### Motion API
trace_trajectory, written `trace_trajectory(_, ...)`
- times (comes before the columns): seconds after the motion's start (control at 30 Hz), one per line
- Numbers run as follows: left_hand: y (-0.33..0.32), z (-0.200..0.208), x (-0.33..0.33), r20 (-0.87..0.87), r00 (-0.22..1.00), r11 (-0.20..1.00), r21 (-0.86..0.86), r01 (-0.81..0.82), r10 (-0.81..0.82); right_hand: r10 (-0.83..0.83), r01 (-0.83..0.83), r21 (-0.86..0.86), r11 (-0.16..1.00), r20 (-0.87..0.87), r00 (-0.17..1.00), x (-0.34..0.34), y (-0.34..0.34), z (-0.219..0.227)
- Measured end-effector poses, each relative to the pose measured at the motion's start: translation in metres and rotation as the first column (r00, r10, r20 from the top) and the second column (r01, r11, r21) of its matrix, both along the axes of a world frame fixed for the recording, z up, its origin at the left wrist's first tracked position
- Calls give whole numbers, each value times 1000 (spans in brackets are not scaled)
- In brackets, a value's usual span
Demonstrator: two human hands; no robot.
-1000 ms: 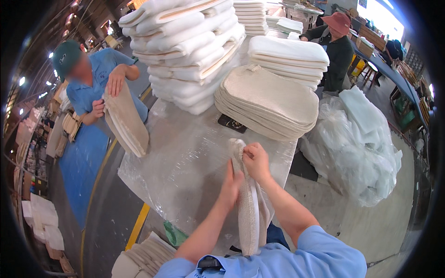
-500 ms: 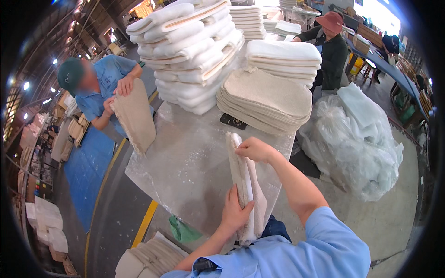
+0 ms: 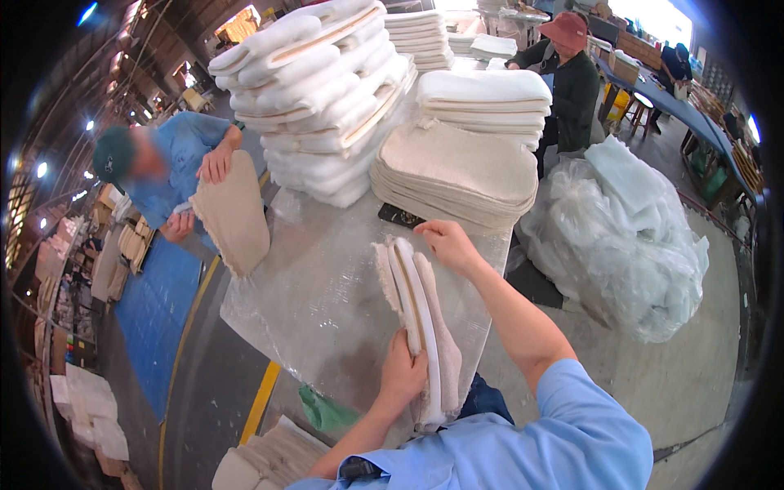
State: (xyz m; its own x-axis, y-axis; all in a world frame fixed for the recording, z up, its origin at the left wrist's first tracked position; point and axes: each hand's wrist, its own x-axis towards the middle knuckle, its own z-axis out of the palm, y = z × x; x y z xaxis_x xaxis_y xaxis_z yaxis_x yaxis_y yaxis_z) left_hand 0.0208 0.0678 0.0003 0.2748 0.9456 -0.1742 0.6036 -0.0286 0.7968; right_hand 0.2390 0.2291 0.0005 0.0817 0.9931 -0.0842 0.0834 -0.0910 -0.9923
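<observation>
A cushion [image 3: 425, 335] stands on edge in front of me, its open side showing a white padded core between beige fabric layers. My left hand [image 3: 403, 371] is closed round its near part, thumb over the edge. My right hand [image 3: 449, 245] is just beyond its far end, apart from it, with thumb and fingers pinched together. Whatever may be between those fingertips is too small to make out. Farther off lies a stack of beige fabric covers [image 3: 457, 167], with a black flat item [image 3: 400, 215] by its near left corner.
Tall white padding stacks [image 3: 314, 106] stand on the plastic-covered table [image 3: 310, 278]. At left a co-worker [image 3: 175, 163] holds a beige cover [image 3: 237, 212]; another person [image 3: 567, 90] is behind at right. A plastic bag of padding [image 3: 629, 245] sits right, beige pieces [image 3: 269, 457] lower left.
My right hand has come off the cushion's far end, moving up and away. The cushion's layers have spread wider at the top. The co-worker's one hand has lowered along the beige cover.
</observation>
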Motion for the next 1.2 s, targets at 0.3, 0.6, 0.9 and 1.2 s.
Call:
trace_trajectory(0.3,16,-8,11,169,982,995,-63,-73,82,-90,67,82,994,319,943,-15,40,-20)
trace_trajectory(0.6,55,-45,39,181,983,956,278,-92,42,-99,-57,463,885,305,947,-57,-9,3)
trace_trajectory(0.9,70,-29,19,559,815,910,242,-336,152,94,-126,289,949,120,988,-63,-66,0)
trace_trajectory(1.2,98,-34,23,277,953,738,615,-277,127,173,-184,172,968,79,982,-52,-56,-5)
